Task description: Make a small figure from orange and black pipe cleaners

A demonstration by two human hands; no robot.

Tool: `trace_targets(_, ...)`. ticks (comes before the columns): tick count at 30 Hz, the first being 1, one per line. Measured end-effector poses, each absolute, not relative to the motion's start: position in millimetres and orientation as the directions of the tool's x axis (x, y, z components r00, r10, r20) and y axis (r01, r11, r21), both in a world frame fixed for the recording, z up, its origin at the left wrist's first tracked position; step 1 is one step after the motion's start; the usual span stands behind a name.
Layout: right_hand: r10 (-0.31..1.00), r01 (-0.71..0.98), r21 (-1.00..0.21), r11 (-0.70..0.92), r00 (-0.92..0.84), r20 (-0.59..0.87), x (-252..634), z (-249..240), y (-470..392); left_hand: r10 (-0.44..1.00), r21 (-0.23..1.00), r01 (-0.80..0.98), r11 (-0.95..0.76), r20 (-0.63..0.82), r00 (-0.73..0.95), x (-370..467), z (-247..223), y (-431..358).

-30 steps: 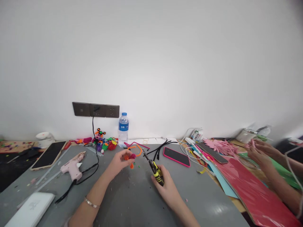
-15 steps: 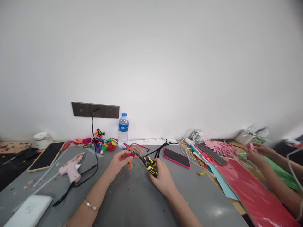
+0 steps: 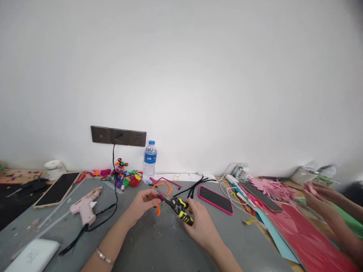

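Observation:
My left hand (image 3: 141, 207) is closed, pinching a small orange and magenta pipe-cleaner piece (image 3: 158, 210). An orange end hangs below its fingertips. In my right hand (image 3: 202, 223) is a pair of black and yellow pliers (image 3: 182, 213), handles wrapped by the fingers. Their jaws point left and reach the magenta part at the left fingertips; whether they bite on it is too small to tell. Bent orange pipe cleaners (image 3: 168, 187) and a magenta one (image 3: 172, 182) lie just behind. Black pipe cleaners (image 3: 195, 186) spread out beyond the pliers.
A pink glue gun (image 3: 85, 209) with a black cord lies at left, near a phone (image 3: 58, 189) and a white box (image 3: 35, 254). A water bottle (image 3: 150, 160) stands against the wall. A pink-edged phone (image 3: 216, 199) is at right; farther right, another person's hands (image 3: 319, 196) hold pink paper.
The plier jaws have come to the magenta part at my left fingertips, and the handles look closer together. The whole view has shifted slightly. The other person's hands still hold pink paper.

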State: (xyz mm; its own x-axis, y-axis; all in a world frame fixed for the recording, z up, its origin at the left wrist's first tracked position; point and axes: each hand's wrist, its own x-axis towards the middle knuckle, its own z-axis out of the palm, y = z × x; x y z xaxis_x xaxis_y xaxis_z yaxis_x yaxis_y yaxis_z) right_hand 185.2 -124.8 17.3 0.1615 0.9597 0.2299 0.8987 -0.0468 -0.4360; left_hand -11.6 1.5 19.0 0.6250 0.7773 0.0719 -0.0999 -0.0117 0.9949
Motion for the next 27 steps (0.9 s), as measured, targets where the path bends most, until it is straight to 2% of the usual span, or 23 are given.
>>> trace_targets(6,0.977,0.898,-0.436,-0.055,0.139,0.164,189,16,-124,0.768,0.99,-0.134,0.041,0.054,0.638,-11,20,0)
trace_targets(15,0.968,0.893,-0.444,-0.07,0.169,0.186,191,7,-123,0.762,0.987,-0.149,0.068,0.045,0.646,-12,20,-1)
trace_targets(27,0.977,0.932,-0.35,-0.094,0.153,0.146,195,13,-120,0.752,0.981,-0.179,0.074,0.063,0.657,-12,11,1)
